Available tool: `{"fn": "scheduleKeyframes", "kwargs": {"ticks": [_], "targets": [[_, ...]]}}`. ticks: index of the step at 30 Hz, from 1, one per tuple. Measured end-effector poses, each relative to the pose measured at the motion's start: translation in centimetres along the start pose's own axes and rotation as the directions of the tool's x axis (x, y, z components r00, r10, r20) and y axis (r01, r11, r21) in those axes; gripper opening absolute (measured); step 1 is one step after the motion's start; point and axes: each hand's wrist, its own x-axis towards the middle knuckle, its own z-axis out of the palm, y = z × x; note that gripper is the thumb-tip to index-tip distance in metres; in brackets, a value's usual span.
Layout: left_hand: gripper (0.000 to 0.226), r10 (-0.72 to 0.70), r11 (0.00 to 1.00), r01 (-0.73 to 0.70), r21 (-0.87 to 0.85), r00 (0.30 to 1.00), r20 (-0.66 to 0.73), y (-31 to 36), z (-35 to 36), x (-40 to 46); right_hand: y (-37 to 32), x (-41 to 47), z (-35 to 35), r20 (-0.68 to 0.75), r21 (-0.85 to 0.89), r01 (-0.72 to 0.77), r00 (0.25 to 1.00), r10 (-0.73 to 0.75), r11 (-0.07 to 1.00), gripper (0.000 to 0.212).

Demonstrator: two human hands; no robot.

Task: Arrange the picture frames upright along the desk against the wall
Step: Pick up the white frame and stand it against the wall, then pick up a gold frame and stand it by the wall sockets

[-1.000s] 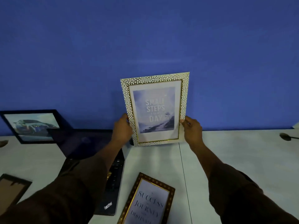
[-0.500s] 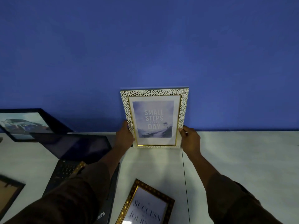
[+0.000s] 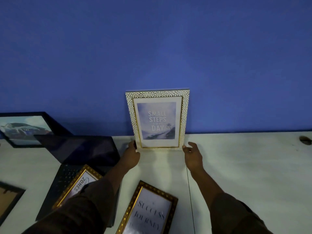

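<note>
Steadying the white frame (image 3: 157, 119) against the wall (image 3: 152, 48): both hands, left (image 3: 133, 155) and right (image 3: 193, 155), look half-open at its bottom corners; let go gently once it leans on the bench (image 3: 244, 166)

You face a plain deep-blue wall (image 3: 168, 48) filling the upper half of the frame. Below it a white desk (image 3: 244, 166) spans the lower half, with a thin dark seam (image 3: 190, 191) right of centre. The light is dim.
</note>
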Motion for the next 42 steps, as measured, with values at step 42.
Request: {"fn": "scheduleKeyframes", "kwargs": {"ticks": [42], "targets": [[0.019, -0.265, 0.756, 0.127, -0.642, 0.956, -0.124, -19.8, -9.2, -20.4, 4.3, -23.7, 15.2, 0.286, -0.05, -0.061, 0.955, 0.073, 0.997, 0.036]]}}
